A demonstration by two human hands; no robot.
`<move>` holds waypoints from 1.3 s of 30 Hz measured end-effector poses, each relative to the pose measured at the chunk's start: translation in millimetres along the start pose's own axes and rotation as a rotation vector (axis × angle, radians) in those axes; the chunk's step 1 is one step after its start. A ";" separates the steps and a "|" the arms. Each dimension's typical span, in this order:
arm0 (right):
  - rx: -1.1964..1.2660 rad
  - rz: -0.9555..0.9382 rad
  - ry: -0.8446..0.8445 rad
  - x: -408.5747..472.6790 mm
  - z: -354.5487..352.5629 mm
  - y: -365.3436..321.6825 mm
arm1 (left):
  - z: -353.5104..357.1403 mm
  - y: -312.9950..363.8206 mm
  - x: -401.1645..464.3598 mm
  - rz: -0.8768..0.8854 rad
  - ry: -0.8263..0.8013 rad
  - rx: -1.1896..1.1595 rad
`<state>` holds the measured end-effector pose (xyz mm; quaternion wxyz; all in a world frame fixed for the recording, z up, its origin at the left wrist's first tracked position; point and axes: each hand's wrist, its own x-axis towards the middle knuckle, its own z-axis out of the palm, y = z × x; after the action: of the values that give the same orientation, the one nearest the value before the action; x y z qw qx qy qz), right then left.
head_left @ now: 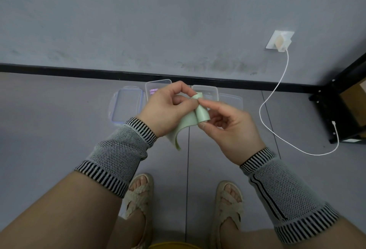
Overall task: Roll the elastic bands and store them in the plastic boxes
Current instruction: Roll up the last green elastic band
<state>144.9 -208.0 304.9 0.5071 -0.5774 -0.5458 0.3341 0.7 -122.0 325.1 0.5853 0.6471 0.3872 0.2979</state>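
Observation:
A pale green elastic band (202, 114) is partly rolled between both hands, and its loose tail (175, 136) hangs below my left wrist. My left hand (166, 108) pinches the top of the roll. My right hand (229, 128) pinches the roll between forefinger and thumb. On the floor by the wall stand two clear plastic boxes: the left box (151, 87) holds something purple, the right box (210, 90) is partly hidden behind the band.
A clear lid with a blue rim (126, 108) lies left of the boxes, another clear lid (231, 100) lies to their right. A white cable (273, 98) runs from a wall socket (279, 41) to a black rack (336, 110) at the right. My sandalled feet (138, 191) are below.

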 end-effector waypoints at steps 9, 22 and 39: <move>0.133 0.128 -0.016 2.1 0.3 -4.5 | -0.8 -1.6 0.8 0.013 -0.009 0.016; 0.131 0.262 0.053 5.7 -7.8 -6.6 | 2.7 -6.1 2.5 0.066 -0.043 0.451; -0.060 0.209 0.218 9.0 6.7 -5.7 | 11.6 -4.2 1.7 0.176 0.022 0.354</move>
<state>138.6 -198.5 310.1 0.5085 -0.6788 -0.4339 0.3040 10.7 -126.6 319.2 0.4299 0.7680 0.3818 0.2821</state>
